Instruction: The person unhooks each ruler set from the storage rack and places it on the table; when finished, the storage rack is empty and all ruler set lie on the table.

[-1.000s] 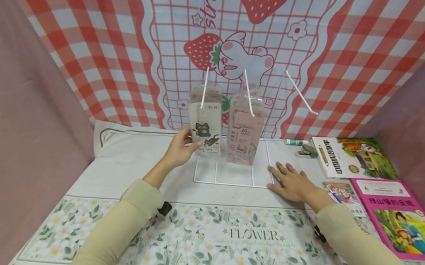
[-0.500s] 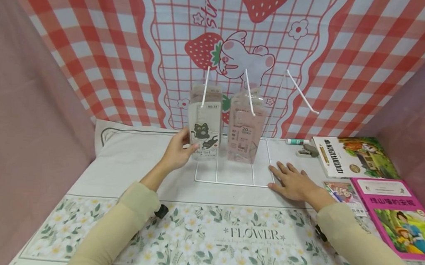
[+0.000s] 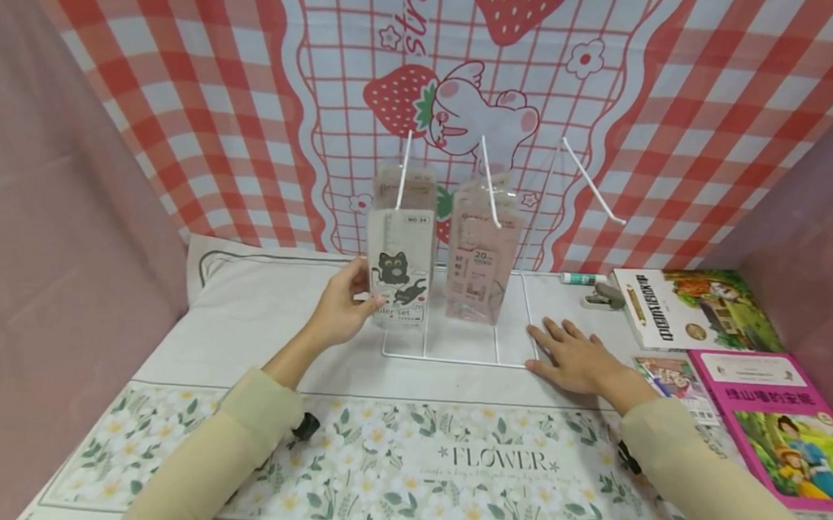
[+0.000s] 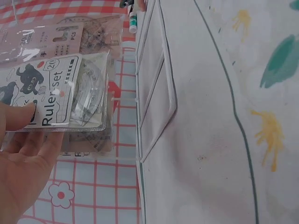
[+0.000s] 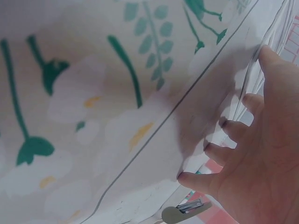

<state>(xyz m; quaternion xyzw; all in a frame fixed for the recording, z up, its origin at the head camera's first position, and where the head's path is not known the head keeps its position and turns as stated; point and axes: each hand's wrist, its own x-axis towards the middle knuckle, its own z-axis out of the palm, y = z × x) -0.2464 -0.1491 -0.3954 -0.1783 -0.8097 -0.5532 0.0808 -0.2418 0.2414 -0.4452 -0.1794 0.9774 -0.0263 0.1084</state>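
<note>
My left hand (image 3: pixel 345 303) pinches the lower left edge of a clear-wrapped ruler set (image 3: pixel 410 247) printed with black cats. In the left wrist view, the thumb lies on the front of this ruler set (image 4: pixel 53 88), with fingers behind it. Its top edge is level with the tip of the left white hook (image 3: pixel 404 169). Another ruler set (image 3: pixel 411 180) hangs farther back on that hook. Pink ruler packs (image 3: pixel 481 273) hang from the middle hook (image 3: pixel 490 182). My right hand (image 3: pixel 574 356) rests palm down, fingers spread, at the right edge of the wire rack's base (image 3: pixel 452 362).
The right hook (image 3: pixel 592 180) carries nothing. To the right lie a stapler (image 3: pixel 603 297), a green-and-white tube (image 3: pixel 580 279), a white-covered book (image 3: pixel 695 309), a pink book (image 3: pixel 778 427) and a small picture pack (image 3: pixel 674 382). A checked cloth (image 3: pixel 225 73) hangs behind.
My left hand has drawn the front cat ruler set forward and down, toward the hook's tip, widening the gap to the one behind. The right hand stays in place.
</note>
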